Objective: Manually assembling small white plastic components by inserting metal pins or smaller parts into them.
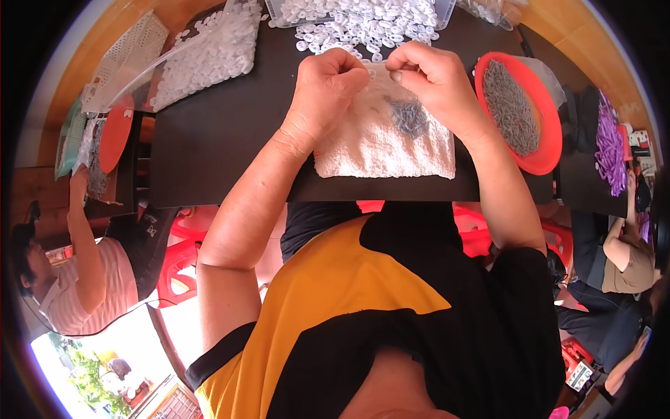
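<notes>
Both of my hands are raised over the far edge of a white towel (380, 157) on the dark table (223, 153). My left hand (326, 85) is closed in a pinch, thumb against fingers. Facing it a short gap away, my right hand (431, 78) has its fingers curled and thumb tip pressed in. Whatever the fingertips hold is too small or hidden to name. On the towel, below the right hand, lies a small heap of thin grey pieces (409, 119). Loose white oval rings (349, 35) are heaped just beyond the hands.
A clear tub (447, 10) of white rings stands at the back. To the left lies a clear bag of white pieces (209, 59); to the right, a red basin (548, 133) of grey pieces (511, 105). People sit at left (91, 279) and right (628, 265), near purple strips (611, 146).
</notes>
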A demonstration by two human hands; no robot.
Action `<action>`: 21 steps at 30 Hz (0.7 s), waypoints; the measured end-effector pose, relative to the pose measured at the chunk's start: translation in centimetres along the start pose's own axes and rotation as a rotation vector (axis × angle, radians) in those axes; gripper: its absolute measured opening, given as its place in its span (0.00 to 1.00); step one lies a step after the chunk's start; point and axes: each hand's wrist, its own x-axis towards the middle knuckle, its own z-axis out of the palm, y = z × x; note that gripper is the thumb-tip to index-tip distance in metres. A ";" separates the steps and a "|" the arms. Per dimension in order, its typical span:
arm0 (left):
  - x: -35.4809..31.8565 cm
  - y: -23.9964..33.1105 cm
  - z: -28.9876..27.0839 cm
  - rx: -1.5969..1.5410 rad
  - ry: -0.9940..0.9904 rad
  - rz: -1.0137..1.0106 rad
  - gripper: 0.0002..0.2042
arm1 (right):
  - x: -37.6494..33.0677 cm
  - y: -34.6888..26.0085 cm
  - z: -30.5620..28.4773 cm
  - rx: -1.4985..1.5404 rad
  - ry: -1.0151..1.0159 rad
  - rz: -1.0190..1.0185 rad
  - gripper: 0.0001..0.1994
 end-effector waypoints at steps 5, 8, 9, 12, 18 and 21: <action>0.1 0.5 -0.3 -0.028 -0.079 -0.014 0.04 | 0.0 0.4 1.1 -0.211 0.011 -0.231 0.03; 0.1 0.4 -0.7 -0.030 -0.083 0.001 0.05 | 0.0 0.5 0.1 -0.292 0.023 -0.191 0.03; 0.3 0.1 -0.9 -0.023 -0.072 0.011 0.05 | -0.1 0.4 0.0 -0.307 0.043 -0.198 0.03; 0.9 -1.0 -1.3 0.205 -0.082 0.075 0.05 | -0.3 -0.6 0.3 -0.316 -0.045 -0.308 0.03; 1.0 -0.5 -2.4 0.441 -0.248 0.174 0.08 | -0.7 -0.5 1.0 -0.441 -0.204 -0.323 0.03; 0.7 0.5 -3.4 0.409 -0.357 0.035 0.04 | -0.5 -0.6 0.5 -0.394 -0.200 -0.297 0.04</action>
